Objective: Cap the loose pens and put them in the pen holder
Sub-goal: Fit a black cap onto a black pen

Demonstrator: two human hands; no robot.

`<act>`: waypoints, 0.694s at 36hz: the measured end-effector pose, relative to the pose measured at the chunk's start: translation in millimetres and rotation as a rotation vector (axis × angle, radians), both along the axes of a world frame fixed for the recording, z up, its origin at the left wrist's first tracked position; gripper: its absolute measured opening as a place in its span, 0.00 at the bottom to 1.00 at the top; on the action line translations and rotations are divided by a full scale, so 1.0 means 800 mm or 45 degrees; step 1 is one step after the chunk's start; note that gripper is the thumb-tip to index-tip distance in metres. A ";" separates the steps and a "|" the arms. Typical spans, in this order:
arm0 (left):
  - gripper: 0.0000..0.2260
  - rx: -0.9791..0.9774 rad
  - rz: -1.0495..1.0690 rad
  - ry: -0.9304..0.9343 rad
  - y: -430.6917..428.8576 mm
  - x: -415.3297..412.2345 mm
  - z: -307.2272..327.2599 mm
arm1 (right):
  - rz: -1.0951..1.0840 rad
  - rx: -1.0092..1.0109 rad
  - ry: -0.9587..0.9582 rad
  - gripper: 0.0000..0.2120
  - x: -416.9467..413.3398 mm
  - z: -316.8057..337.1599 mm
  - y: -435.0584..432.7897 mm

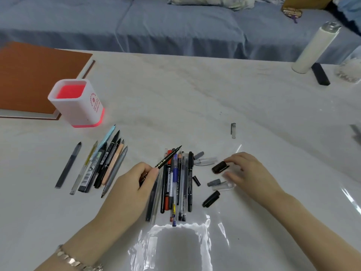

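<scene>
A white table (195, 90) seen from above, its far edge running across at twelve o'clock against a blue sofa (156, 26).

The left hand (134, 182) curls around a black uncapped pen (168, 158), tip aimed at one o'clock, above a central pile of pens (179, 184). At three o'clock from the pile, the right hand (248, 171) lies spread, fingers nearly straight, index fingertip touching a black cap (220, 167), thumb just beside it, gripping nothing. More loose caps (212, 198) lie scattered between the pile and that hand.

The pen holder (86, 108), white with a pink base, stands upright at ten o'clock, touching the corner of a brown notebook (29, 75). A row of pens (103, 165) lies between the holder and the left hand, in the direct path.

A lone clear cap (233, 131) lies at one o'clock. Far off at two o'clock, near the table's edge, stand a white bottle (314, 47) and a black block (320, 74). Bare tabletop stretches from twelve to two o'clock.
</scene>
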State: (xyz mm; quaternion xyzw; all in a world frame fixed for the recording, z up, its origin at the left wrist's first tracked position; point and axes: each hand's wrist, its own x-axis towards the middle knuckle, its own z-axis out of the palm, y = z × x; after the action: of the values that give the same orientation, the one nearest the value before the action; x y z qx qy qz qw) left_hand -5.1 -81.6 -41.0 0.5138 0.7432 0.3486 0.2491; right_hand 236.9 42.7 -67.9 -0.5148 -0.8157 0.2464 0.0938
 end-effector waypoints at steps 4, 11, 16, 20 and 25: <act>0.09 -0.017 -0.041 -0.024 0.004 0.008 -0.001 | -0.002 0.037 -0.032 0.12 0.026 0.001 0.004; 0.10 -0.039 -0.070 -0.040 0.011 0.019 -0.001 | 0.216 0.001 0.034 0.08 0.010 0.017 -0.004; 0.09 -0.035 -0.071 -0.048 0.009 0.021 0.003 | 0.494 0.031 -0.076 0.12 -0.008 0.005 -0.026; 0.09 -0.039 -0.069 -0.051 0.007 0.017 0.003 | 0.518 0.241 -0.152 0.06 -0.011 0.002 -0.038; 0.10 -0.040 -0.052 -0.024 0.003 0.014 0.000 | 0.215 0.249 -0.242 0.06 -0.007 -0.002 -0.037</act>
State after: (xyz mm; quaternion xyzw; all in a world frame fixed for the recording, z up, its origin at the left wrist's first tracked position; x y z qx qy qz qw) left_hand 6.3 -78.9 -40.9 0.5216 0.7356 0.3365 0.2713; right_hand 231.5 13.3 -69.2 -0.4538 -0.8814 0.1231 0.0449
